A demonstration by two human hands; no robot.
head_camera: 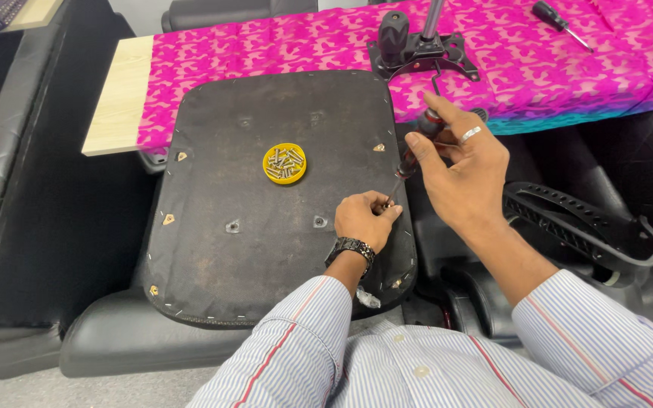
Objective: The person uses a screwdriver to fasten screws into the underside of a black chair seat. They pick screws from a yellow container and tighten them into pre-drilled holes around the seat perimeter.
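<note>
Both hands busy at the right edge of an upturned chair seat

The right hand [466, 170] is wrapped around a screwdriver [416, 145] with a dark handle, its thin shaft angled down to where the left hand [364, 217] pinches something small between its fingertips, too tiny to make out. The seat base [266, 249] is dark, dusty fabric stapled round the rim, lying underside up on black cushions, with a yellow lid of screws [284, 163] sitting in the middle
</note>
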